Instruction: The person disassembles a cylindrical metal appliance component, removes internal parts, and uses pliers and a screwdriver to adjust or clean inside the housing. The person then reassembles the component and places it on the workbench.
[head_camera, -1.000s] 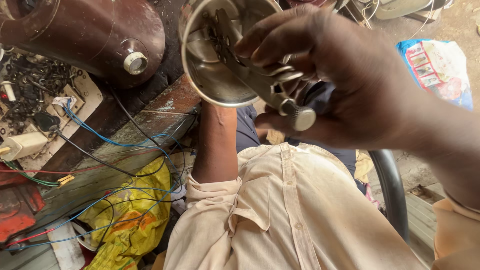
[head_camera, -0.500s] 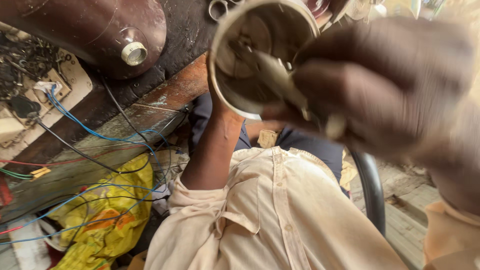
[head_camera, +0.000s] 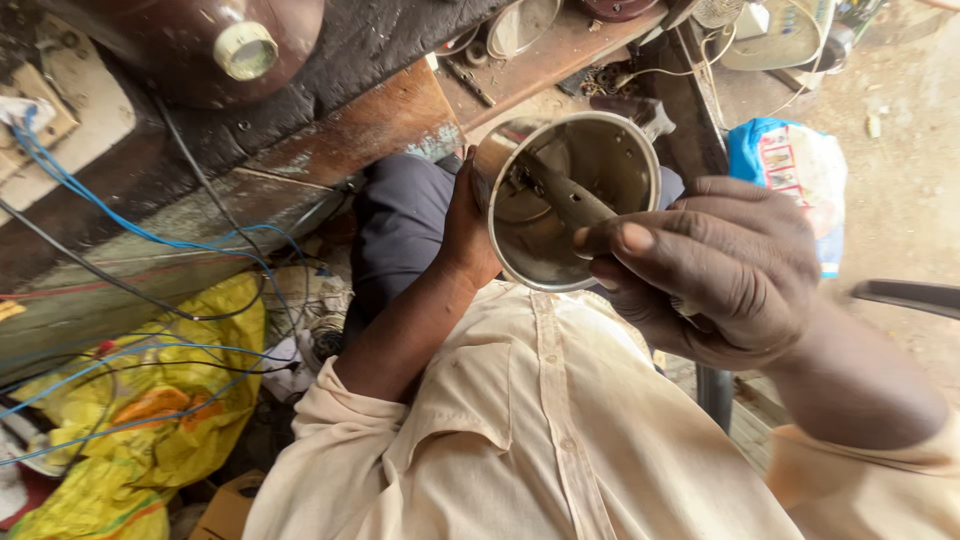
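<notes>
My left hand (head_camera: 468, 232) grips a round shiny metal jar (head_camera: 570, 200) from behind, its open mouth turned toward me. My right hand (head_camera: 715, 270) is closed around the handle of a metal tool (head_camera: 570, 198) whose shaft reaches down into the jar toward parts at its bottom. The tool's tip is hidden among those parts. Both hands are above my lap, over a cream shirt (head_camera: 540, 440).
A worn wooden workbench (head_camera: 370, 110) runs across the top with a dark round vessel (head_camera: 215, 40), small tools and metal parts. Blue and black wires (head_camera: 130, 230) hang over a yellow sack (head_camera: 150, 420) at left. A blue printed bag (head_camera: 795, 165) lies on the sandy floor at right.
The view has shifted, so the jar and both hands now sit lower and more central. My right hand has turned and still holds the tool inside the jar.
</notes>
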